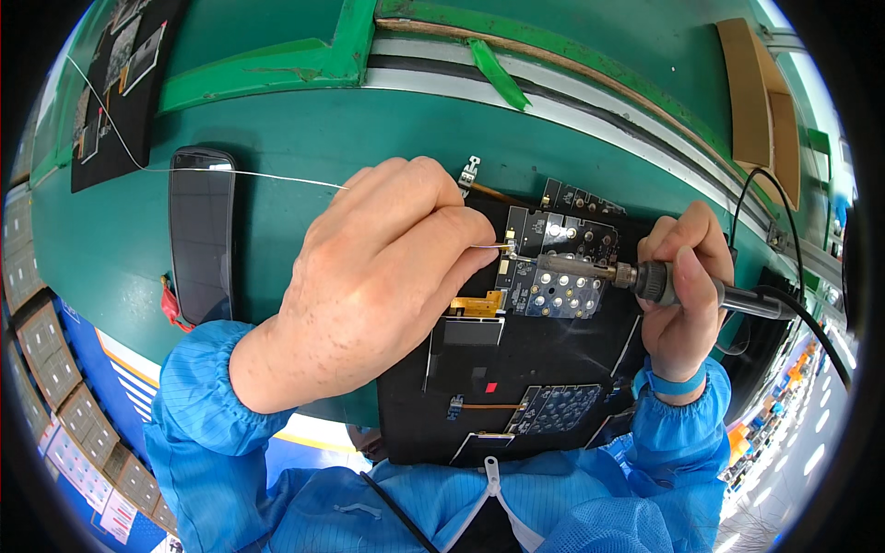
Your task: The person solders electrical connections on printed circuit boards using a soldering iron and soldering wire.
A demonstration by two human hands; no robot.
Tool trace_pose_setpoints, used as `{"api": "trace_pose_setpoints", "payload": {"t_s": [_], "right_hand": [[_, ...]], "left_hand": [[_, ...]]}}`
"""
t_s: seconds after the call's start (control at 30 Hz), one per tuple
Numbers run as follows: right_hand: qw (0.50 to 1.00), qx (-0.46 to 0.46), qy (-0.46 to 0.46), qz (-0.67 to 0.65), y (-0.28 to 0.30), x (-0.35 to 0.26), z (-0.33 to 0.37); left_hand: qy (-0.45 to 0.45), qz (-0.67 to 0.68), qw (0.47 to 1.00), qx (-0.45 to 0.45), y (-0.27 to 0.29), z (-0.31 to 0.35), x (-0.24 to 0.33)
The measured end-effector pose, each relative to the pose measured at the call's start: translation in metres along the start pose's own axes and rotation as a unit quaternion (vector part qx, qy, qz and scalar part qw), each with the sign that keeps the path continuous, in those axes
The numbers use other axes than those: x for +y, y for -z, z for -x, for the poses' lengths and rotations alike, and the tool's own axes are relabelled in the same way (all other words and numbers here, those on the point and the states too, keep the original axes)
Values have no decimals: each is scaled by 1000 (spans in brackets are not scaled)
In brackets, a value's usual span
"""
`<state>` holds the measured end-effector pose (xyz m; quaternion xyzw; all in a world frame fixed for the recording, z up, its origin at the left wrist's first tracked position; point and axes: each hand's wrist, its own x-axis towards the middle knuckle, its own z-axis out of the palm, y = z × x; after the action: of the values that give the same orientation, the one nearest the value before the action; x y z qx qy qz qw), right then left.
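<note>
Holding thin wire (489, 246) in left hand (387, 267), fingers pinched narrow, back of hand up, just beside left edge of circuit board (553, 297). Gripping soldering iron (654, 279) in right hand (680, 318), fingers closed round dark handle, pen-style. Key relation: tip of soldering iron at left edge of circuit board, right by end of thin wire; can't tell touching from just short at this size. Long axis of soldering iron: across the view, tip left, handle right and slightly lower, barrel over middle of circuit board. Thin wire coming in from opposite side, roughly level, so near end-to-end with tip. Nearer to meeting spot: left hand, by far; right hand farther back, behind barrel. Circuit board flat on black mat (572, 348), just right of left fingers. By its lower left corner: amber flex connector (477, 304), with small dark panel (468, 336) just below. Closer to body on same mat: 2nd board (558, 410), with copper-coloured strip out to the left. Past left knuckles: small metal piece (470, 172). Trailing left from left hand: pale strand (267, 174), across top end of phone (203, 249) on green bench (304, 138). Can't tell whether 1 length with thin wire or 2; closed fingers in the way.
</note>
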<state>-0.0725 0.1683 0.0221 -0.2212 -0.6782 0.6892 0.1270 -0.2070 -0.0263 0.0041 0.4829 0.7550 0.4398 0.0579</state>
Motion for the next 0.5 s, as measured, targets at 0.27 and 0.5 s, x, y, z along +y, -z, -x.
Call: {"api": "trace_pose_setpoints", "payload": {"t_s": [0.27,0.5], "right_hand": [[999,8,-31,-9,-4,-2,2],[1000,-2,2,-12,1,1,0]], "left_hand": [[6,-1,1000,-6,1,1,0],[31,7,999,-33,4,-4,4]]}}
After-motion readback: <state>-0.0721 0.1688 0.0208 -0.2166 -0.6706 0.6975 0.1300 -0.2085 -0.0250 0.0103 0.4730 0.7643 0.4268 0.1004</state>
